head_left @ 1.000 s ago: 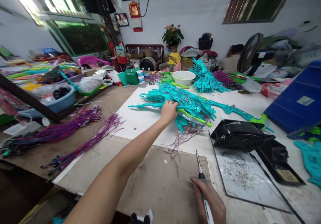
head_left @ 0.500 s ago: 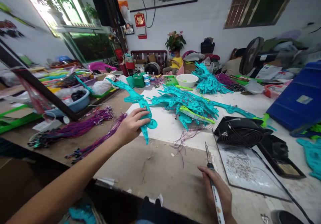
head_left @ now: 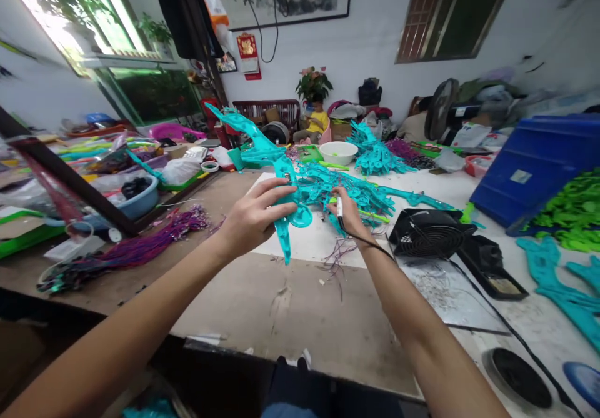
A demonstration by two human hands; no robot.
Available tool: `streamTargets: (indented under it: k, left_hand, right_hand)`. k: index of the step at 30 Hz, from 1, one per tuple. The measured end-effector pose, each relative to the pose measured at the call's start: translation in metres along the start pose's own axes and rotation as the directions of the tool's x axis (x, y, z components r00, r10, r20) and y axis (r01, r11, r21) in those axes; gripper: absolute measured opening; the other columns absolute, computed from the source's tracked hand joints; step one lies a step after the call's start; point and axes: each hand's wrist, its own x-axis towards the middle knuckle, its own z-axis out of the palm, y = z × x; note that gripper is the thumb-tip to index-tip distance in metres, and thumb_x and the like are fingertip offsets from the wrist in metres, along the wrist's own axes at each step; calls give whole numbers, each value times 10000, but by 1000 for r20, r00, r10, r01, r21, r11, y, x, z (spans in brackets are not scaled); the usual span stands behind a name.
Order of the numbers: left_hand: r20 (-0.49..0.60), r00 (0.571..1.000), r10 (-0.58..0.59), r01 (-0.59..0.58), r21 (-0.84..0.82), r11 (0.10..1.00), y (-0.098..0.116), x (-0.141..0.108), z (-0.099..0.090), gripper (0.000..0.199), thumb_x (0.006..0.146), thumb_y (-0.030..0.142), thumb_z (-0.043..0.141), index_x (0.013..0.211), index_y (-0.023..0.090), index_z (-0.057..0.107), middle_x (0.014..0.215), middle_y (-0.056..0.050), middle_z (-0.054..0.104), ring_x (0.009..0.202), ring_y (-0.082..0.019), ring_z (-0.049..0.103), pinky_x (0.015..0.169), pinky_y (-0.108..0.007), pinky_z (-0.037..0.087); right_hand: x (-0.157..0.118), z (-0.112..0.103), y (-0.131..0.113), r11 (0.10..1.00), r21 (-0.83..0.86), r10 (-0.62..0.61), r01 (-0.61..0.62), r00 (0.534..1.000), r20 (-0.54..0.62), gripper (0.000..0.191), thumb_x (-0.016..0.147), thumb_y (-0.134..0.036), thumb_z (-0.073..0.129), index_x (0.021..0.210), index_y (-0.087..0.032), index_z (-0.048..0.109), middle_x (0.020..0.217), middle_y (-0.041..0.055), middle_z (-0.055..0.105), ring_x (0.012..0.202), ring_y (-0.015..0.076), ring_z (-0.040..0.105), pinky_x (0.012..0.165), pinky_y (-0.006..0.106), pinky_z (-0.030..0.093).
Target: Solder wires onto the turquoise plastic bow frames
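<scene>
My left hand (head_left: 255,215) is closed around a long turquoise plastic part (head_left: 267,149), holding it tilted above the table with its forked end up and to the left. My right hand (head_left: 349,212) grips a soldering iron (head_left: 340,209) by its white handle; the tip is hidden among the turquoise parts. Its black cord trails down over my right forearm. Both hands are near a pile of turquoise plastic parts (head_left: 375,196) with thin purple wires (head_left: 337,255) hanging from its front edge.
A black fan (head_left: 434,230) stands to the right behind a littered metal plate (head_left: 440,293). Beside it is a black iron stand (head_left: 497,274). A blue bin (head_left: 529,162) of green parts lies tipped at far right. Purple wire bundles (head_left: 135,243) lie left. A seated person (head_left: 316,121) is at the back.
My right hand has lifted the soldering iron from the front of the table to the turquoise pile. My left hand still holds the turquoise part, slightly further right in view. The view has shifted.
</scene>
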Motion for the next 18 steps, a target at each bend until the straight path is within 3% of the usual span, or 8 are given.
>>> streamTargets:
  k: [4,7,10,13,16,18]
  left_hand:
    - [53,999,-11,12,-27,1000,-5,-5,-4,193,885,184,518,999,225,668,1216,-84,638,1252,-252,484,988,-485,497]
    - [70,996,-51,55,-53,997,-12,-8,-3,173,884,252,542,989,228,678,1216,-77,642,1242,-260,494,1005,-500,482]
    - [59,996,-65,69,-77,995,-18,-10,-2,167,888,269,546,971,230,685,1198,-67,652,1227,-260,504,1029,-509,456]
    - [44,999,-24,30,-135,990,-17,-13,-7,156,880,255,571,988,229,681,1208,-78,631,1222,-258,505,1035,-488,450]
    - [19,1000,-14,18,-239,971,-4,-19,-24,157,866,212,599,999,230,680,1221,-93,582,1236,-257,491,1028,-468,451]
    - [12,1000,-29,31,-306,952,10,-24,-39,154,843,182,631,980,225,687,1167,-92,581,1239,-264,485,1037,-477,436]
  right_hand:
    - [35,5,4,1000,21,-21,22,998,-53,232,827,-380,523,913,-179,601,728,33,667,647,178,611,643,311,490]
    - [59,-16,-5,998,37,-39,44,989,-145,285,887,-397,450,1036,-178,557,884,62,683,764,181,642,706,322,501]
    - [77,-46,-25,982,36,-177,184,974,-140,241,899,-377,473,1009,-178,551,894,58,682,778,162,661,700,289,506]
    - [75,-74,-58,940,-8,-338,341,929,-154,148,896,-319,508,937,-184,552,832,33,685,723,142,667,657,260,508]
    - [58,-97,-92,881,-4,-456,472,848,-272,98,921,-299,496,977,-224,524,912,13,700,760,121,674,701,259,528]
    - [49,-106,-105,844,-14,-523,536,819,-237,77,925,-291,500,982,-243,516,934,-5,703,813,115,676,752,257,533]
